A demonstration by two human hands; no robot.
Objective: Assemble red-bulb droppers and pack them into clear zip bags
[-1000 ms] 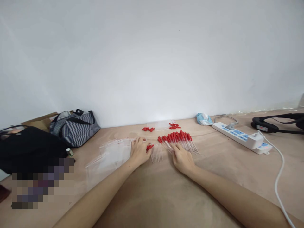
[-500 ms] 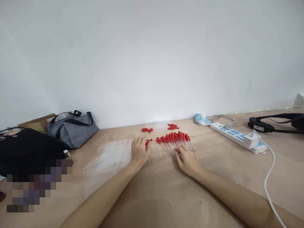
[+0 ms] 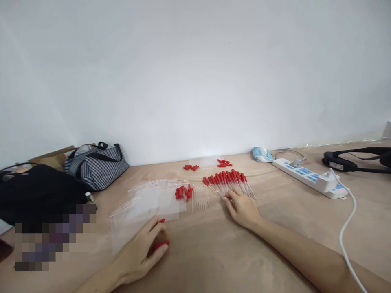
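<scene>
My left hand, near the front of the table, is closed around red rubber bulbs; one red tip also shows by its forefinger. My right hand rests with thumb and fingertips together at the lower ends of a fanned row of red-topped droppers, apparently pinching the tube of one. To the left of that row, bare clear tubes lie side by side. A pile of loose red bulbs sits beside them, partly on clear zip bags.
By the wall lie another clear bag and more red bulbs. A power strip with a white cable, a blue-and-white packet and a black headset are at right. A striped bag and black bag are at left.
My left hand has moved from the bulb pile toward me and left, carrying red bulbs, leaving the pile uncovered. My right hand has stayed at the droppers.
</scene>
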